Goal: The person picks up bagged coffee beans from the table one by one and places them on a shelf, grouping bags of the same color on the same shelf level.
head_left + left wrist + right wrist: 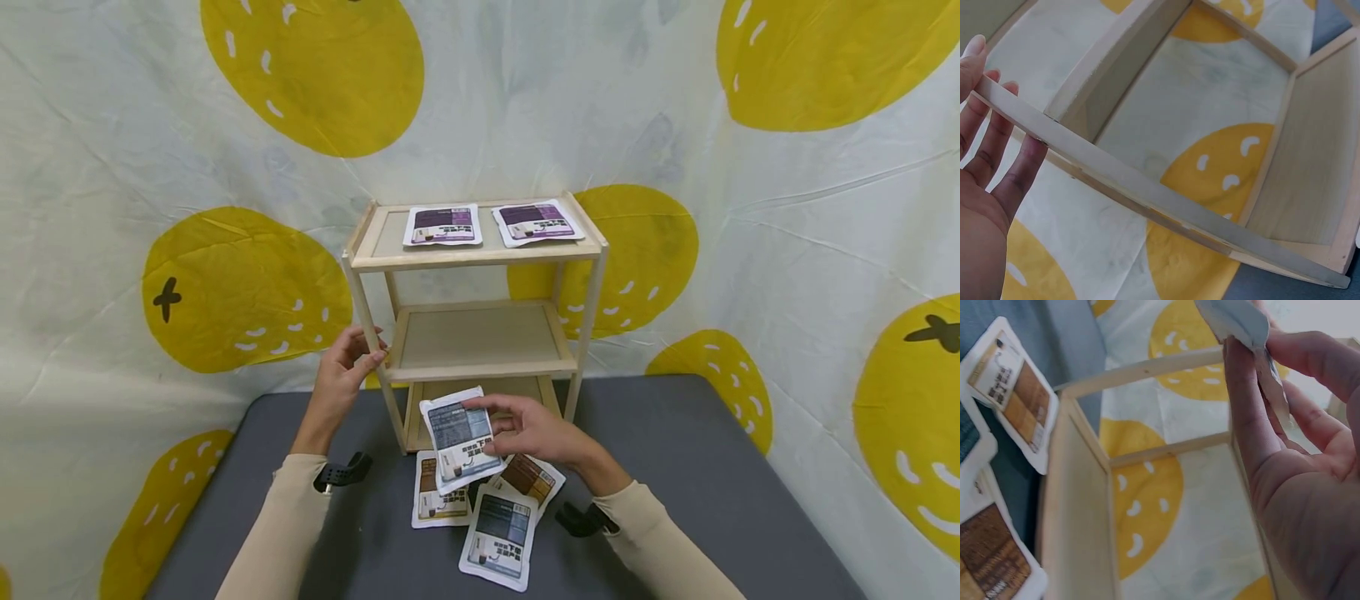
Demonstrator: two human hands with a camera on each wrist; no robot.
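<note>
A light wooden three-tier shelf [480, 250] stands on the grey table. My left hand [347, 367] holds its front left post [1116, 178], thumb on one side and fingers [997, 134] on the other. My right hand [487, 427] pinches a blue-grey packet [457, 437] just in front of the bottom tier, lifted above the table. In the right wrist view the packet [1241, 322] sits between thumb and fingers [1247, 419]. Two purple packets [442, 225] [536, 222] lie flat on the top tier. The middle tier [480, 337] holds nothing.
Three more packets lie on the table below my right hand: a brown one [435, 498], another brown one [531, 479] and a blue one [501, 540]. A cloth backdrop with yellow fruit prints hangs behind the shelf. Grey tabletop [712, 467] extends to both sides.
</note>
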